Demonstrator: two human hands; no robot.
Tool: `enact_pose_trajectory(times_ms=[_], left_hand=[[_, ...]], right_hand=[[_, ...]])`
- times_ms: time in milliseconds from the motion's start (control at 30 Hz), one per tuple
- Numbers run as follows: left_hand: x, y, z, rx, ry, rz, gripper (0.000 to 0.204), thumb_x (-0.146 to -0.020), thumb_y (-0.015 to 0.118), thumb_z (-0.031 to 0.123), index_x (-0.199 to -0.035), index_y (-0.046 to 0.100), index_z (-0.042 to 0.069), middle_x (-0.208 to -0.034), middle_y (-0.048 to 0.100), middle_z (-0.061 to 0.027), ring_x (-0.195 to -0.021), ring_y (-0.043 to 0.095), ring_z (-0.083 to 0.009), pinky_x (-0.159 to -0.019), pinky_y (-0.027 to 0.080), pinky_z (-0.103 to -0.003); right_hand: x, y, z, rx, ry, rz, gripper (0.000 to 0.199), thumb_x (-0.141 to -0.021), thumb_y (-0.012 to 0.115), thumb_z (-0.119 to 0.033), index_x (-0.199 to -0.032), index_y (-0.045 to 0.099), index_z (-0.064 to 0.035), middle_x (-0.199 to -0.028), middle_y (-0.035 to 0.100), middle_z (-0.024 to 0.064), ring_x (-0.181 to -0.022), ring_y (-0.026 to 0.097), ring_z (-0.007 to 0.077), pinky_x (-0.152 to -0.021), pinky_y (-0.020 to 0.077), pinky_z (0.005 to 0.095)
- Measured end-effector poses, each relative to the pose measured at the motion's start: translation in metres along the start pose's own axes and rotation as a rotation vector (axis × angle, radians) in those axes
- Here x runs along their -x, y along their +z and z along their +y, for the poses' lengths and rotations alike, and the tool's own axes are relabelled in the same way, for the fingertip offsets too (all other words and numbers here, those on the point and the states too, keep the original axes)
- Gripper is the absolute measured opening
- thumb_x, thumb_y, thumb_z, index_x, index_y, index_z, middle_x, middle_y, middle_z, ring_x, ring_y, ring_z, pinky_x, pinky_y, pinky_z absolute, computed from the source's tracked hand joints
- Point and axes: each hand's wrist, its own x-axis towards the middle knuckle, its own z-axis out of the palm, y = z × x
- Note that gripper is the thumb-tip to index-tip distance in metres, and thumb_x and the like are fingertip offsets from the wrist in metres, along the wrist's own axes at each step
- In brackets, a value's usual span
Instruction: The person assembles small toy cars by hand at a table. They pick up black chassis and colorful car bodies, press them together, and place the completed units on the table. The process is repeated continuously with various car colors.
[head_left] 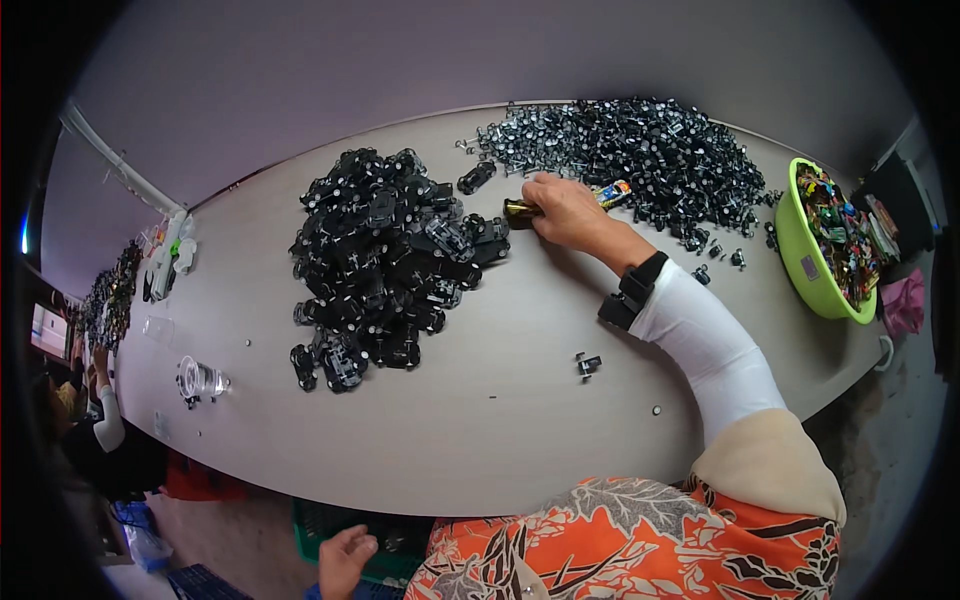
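Observation:
Stretched out over the far middle of the table, my right hand [568,212] closes its fingers on a shiny gold-and-black piece [519,210], which looks like a toy car body; most of it is hidden. A multicoloured toy car body [612,193] lies just beyond that wrist. Left of the fingers sits a black toy car chassis [477,178]. Next to it rises a large heap of black toy car chassis [385,250] with wheels. My left hand [345,555] hangs below the table's near edge with its fingers apart and nothing visible in it.
Small wheel-and-axle parts [640,150] form a broad pile at the back. A lime-green basin [807,250] of colourful pieces stands at the right. One loose axle part [588,366] lies mid-table. Left are a clear cup [205,379] and another person's sleeve [109,420]. Below is a green crate [310,520].

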Motion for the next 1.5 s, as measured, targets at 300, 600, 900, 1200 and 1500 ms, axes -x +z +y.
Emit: enact_pose_trajectory(times_ms=[300,600,900,1200,1500], left_hand=[[-0.064,0.114,0.186,0.289,0.449,-0.323,0.045,-0.082,0.056,0.003,-0.124,0.044,-0.006,-0.108,0.058,-0.0182,-0.097,0.059,-0.023,-0.077,0.051,-0.032],[-0.116,0.176,0.198,0.569,0.333,-0.47,0.03,-0.074,0.061,-0.005,-0.103,0.052,-0.004,-0.092,0.063,-0.0122,-0.081,0.064,-0.0193,-0.072,0.056,-0.031],[-0.105,0.173,0.192,0.874,0.183,-0.62,0.028,-0.073,0.061,-0.007,-0.097,0.048,0.001,-0.095,0.061,-0.0134,-0.086,0.064,-0.0237,-0.076,0.055,-0.034],[-0.104,0.203,0.206,0.678,0.108,-0.852,0.026,-0.074,0.067,0.002,-0.096,0.054,-0.001,-0.086,0.063,-0.0119,-0.069,0.065,-0.0218,-0.056,0.056,-0.027],[-0.11,0.223,0.227,-0.244,0.678,-0.453,0.03,-0.071,0.073,0.01,-0.096,0.06,0.001,-0.074,0.06,-0.0036,-0.062,0.056,-0.0089,-0.057,0.046,-0.022]], right_hand=[[0.08,-0.051,-0.072,-1.251,0.46,-0.436,0.012,-0.066,0.067,-0.005,-0.076,0.059,-0.0029,-0.066,0.055,-0.0027,-0.061,0.047,0.005,-0.056,0.0372,0.0212],[0.121,-0.047,-0.081,-1.101,0.463,-0.354,0.021,-0.068,0.062,-0.007,-0.087,0.061,0.0015,-0.072,0.058,0.003,-0.063,0.051,0.0088,-0.058,0.0429,0.0249],[0.147,-0.061,-0.098,-0.927,0.22,-0.051,0.022,-0.071,0.066,0.001,-0.09,0.055,-0.0026,-0.089,0.052,0.0012,-0.061,0.046,0.0014,-0.051,0.0374,0.019],[0.159,-0.056,-0.116,-1.605,0.519,-0.013,0.027,-0.075,0.067,-0.002,-0.097,0.052,-0.0035,-0.099,0.057,0.0077,-0.09,0.055,0.0119,-0.077,0.0482,0.0268],[0.183,-0.116,-0.055,-1.275,0.613,0.504,0.034,-0.071,0.065,0.0,-0.101,0.051,-0.0042,-0.088,0.056,0.0022,-0.075,0.052,0.0068,-0.062,0.0435,0.0186]])
